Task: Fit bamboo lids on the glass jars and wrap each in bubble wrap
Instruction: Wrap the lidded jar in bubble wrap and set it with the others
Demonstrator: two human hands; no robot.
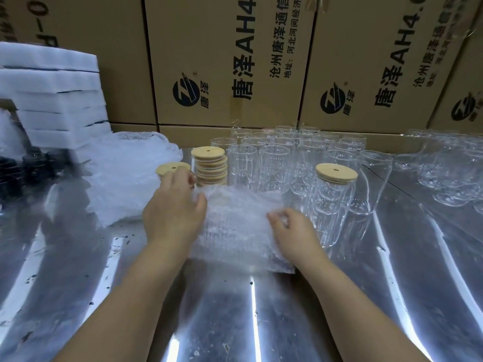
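A bundle of bubble wrap (236, 228) lies on the metal table (261, 309) in front of me, rolled around something I cannot make out clearly. My left hand (173, 207) grips its left end, thumb on top. My right hand (292, 231) pinches its right side with curled fingers. A lidded glass jar (332, 199) stands just right of the bundle. Behind it are a stack of bamboo lids (210, 167), one more bamboo lid (171, 169) partly hidden by my left hand, and several open glass jars (274, 155).
A pile of bubble wrap sheets (125, 176) lies to the left, with white foam blocks (52, 95) stacked behind it. More glass jars (449, 168) lie at the far right. Cardboard boxes (235, 61) wall off the back of the table.
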